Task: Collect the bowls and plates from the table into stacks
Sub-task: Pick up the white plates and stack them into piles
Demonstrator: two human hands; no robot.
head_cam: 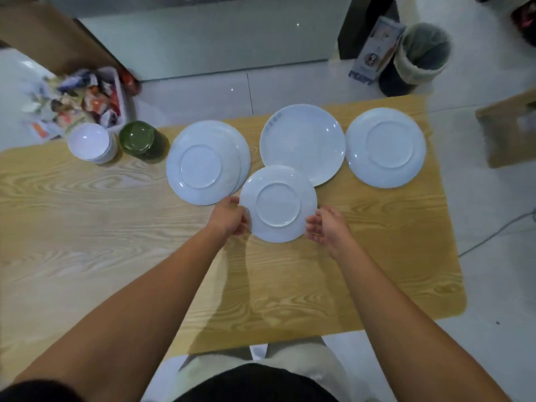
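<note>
Small plate (278,203): white, upside down with its foot ring up, near the middle of the surface; in this view its far rim overlaps the near rim of the middle plate.
Left hand (230,217): grip closed on the small plate's left rim, thumb on top and fingers curled under.
Right hand (324,224): grip loose, fingers half-curled just beside the plate's right rim, not closed round it; whether they touch it cannot be told.
Left stack (207,162): two white plates, upside down, the top one shifted to the left, just left of the small plate.
Middle plate (303,143): white, right way up, a faint mark near its far-left rim.
Right plate (385,147): white, upside down, alone, just right of the middle plate.
White bowls (91,142): nested stack at the far left.
Green bowls (139,139): nested stack just right of the white ones.
Surface (87,227): pale wood grain.
Basket (87,97): full of packets, beyond the bowls.
Bin (417,59): on the floor beyond the far right corner, a box (374,50) beside it.
</note>
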